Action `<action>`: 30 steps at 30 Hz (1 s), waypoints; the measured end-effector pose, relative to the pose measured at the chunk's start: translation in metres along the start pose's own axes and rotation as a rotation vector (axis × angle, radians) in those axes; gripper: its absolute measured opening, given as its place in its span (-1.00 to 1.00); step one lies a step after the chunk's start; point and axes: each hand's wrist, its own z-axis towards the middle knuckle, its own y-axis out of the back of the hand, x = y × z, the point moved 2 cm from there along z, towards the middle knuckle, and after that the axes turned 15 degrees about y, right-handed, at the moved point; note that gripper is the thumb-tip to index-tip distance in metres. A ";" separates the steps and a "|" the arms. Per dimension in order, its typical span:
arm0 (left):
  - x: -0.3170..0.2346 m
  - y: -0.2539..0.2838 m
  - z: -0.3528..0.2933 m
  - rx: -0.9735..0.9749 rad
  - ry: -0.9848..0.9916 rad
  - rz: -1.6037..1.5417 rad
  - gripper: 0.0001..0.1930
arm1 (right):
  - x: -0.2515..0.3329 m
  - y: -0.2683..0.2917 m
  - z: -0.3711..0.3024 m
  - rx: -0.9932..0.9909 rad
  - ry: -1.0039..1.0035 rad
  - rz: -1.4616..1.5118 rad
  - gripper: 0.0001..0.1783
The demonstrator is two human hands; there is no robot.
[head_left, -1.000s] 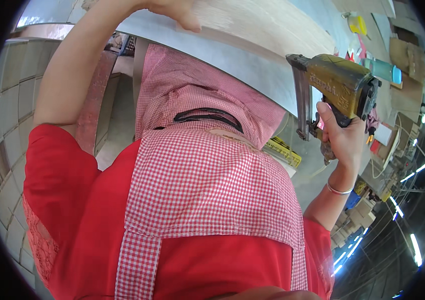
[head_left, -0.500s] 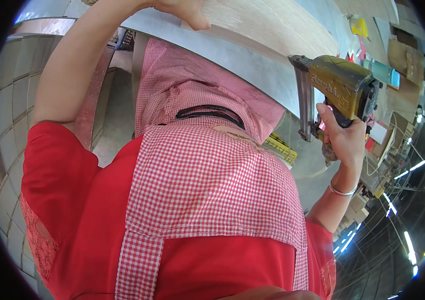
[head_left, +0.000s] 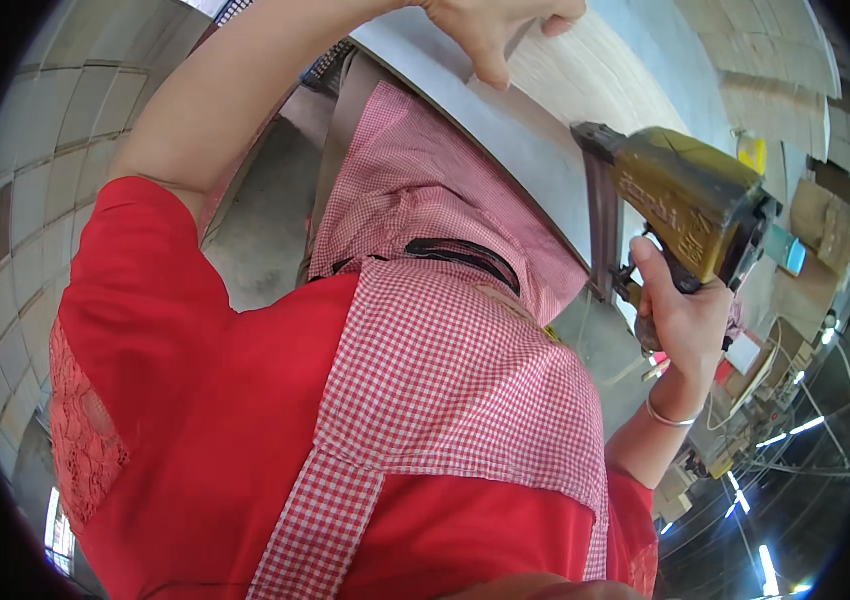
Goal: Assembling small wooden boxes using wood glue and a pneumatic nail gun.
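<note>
My right hand (head_left: pixel 683 310) is closed round the handle of a yellow and black nail gun (head_left: pixel 685 195), with the thumb near its trigger. The gun's nose meets the front edge of a pale wooden board (head_left: pixel 605 75), or lies just over it. At the far end of the other arm, my left hand (head_left: pixel 485 30) grips this board, thumb at the front edge and fingers bent over the top. Part of that hand is cut off by the upper edge. The board lies on a white-grey tabletop (head_left: pixel 455 75).
Stacked wooden panels (head_left: pixel 775 110) lie at the far right of the table. Beyond the gun are a yellow item (head_left: pixel 751 152), a teal item (head_left: pixel 785 250) and cardboard (head_left: pixel 825 230). The table's near edge runs close to my checked apron (head_left: pixel 465 390).
The view has turned. My left hand has come rightward along the board, closer to the nail gun, and its fingers now show. The right hand keeps its grip on the gun.
</note>
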 end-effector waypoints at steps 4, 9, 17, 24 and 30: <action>0.006 -0.005 -0.003 -0.062 -0.038 -0.057 -0.45 | 0.015 -0.020 0.016 0.028 0.093 0.082 -0.72; 0.010 -0.009 -0.007 -0.131 -0.050 -0.085 -0.45 | 0.024 -0.031 0.022 0.048 0.021 0.079 -0.70; 0.011 -0.011 -0.006 -0.129 -0.048 -0.109 -0.44 | 0.029 -0.037 0.019 0.061 -0.085 -0.010 -0.68; 0.019 -0.016 -0.004 -0.213 -0.137 -0.098 -0.41 | 0.036 -0.043 0.023 0.087 -0.092 -0.044 -0.70; 0.005 -0.005 -0.024 -0.207 -0.017 -0.143 -0.45 | 0.032 -0.042 0.024 0.108 0.059 -0.034 -0.71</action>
